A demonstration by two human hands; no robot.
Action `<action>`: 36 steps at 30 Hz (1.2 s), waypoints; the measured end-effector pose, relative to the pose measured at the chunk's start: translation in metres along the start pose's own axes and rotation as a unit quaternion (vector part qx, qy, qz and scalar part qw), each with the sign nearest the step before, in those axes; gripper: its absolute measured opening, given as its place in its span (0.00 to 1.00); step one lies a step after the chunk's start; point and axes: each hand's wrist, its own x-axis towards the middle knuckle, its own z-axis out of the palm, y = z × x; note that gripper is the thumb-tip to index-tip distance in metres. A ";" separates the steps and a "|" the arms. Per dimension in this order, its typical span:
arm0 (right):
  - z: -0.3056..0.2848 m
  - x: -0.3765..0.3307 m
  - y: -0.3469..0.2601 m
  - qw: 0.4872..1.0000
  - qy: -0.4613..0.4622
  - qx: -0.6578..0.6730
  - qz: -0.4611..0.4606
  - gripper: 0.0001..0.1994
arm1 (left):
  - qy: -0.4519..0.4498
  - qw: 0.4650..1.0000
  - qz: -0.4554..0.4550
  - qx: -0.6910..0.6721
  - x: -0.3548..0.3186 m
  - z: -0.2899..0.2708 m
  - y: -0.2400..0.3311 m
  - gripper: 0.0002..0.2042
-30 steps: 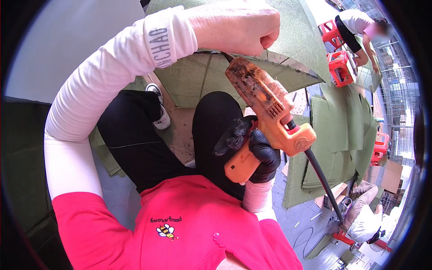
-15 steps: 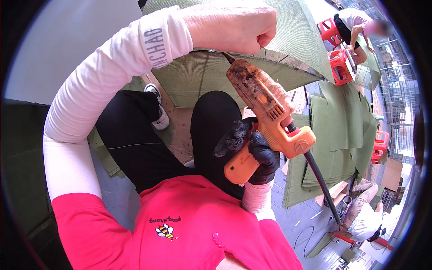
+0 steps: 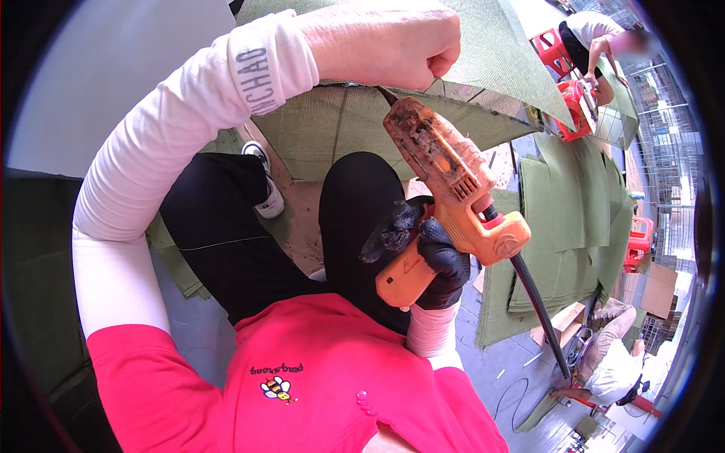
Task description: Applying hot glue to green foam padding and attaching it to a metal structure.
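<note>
My bare left hand [image 3: 404, 45] is closed at the edge of a green mesh panel [image 3: 483, 53], its fingertips pinching the edge; part of the grip is hidden under the hand. In a black glove, my right hand [image 3: 444, 264] is wrapped round the handle of an orange hot glue gun [image 3: 453, 177]. Dark stains cover the gun's front end. Its nozzle points up to the panel's edge beneath my left wrist, and the tip is partly hidden. A long black glue stick [image 3: 540, 313] runs out of the back. Dark, shiny residue [image 3: 393, 234] clings beside the handle.
Stacked green sheets [image 3: 563, 226] lie to the right. A white surface [image 3: 113, 75] stands at the left. One person [image 3: 596, 45] works by red stools [image 3: 578, 109] at the upper right; another person [image 3: 619, 370] bends low at the lower right. A thin cable lies on the floor.
My left hand has shifted very slightly left, and the panel's right corner has moved a little to the right. The glue gun stays nearly still. The lower-right person's arm has reached out to the left.
</note>
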 end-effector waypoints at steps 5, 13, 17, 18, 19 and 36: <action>0.008 0.000 -0.002 0.995 -0.080 0.017 -0.060 0.18 | -0.024 1.000 -0.007 -0.003 0.000 -0.004 -0.001 0.08; 0.003 0.005 0.008 0.999 -0.041 -0.002 -0.001 0.22 | 0.001 1.000 0.006 -0.002 -0.001 0.003 -0.006 0.08; 0.002 0.002 0.002 0.998 -0.027 0.013 -0.063 0.22 | -0.006 1.000 0.001 -0.002 0.000 0.002 -0.004 0.08; 0.003 0.002 0.000 0.994 -0.046 0.033 -0.098 0.22 | -0.010 1.000 -0.004 -0.003 -0.001 0.002 -0.003 0.08; 0.005 0.001 -0.003 0.992 -0.056 0.039 -0.108 0.21 | -0.013 1.000 -0.009 0.000 0.000 0.001 -0.002 0.08; 0.035 -0.001 -0.002 0.978 -0.117 -0.077 -0.157 0.16 | -0.026 1.000 -0.014 -0.007 -0.003 -0.006 -0.003 0.07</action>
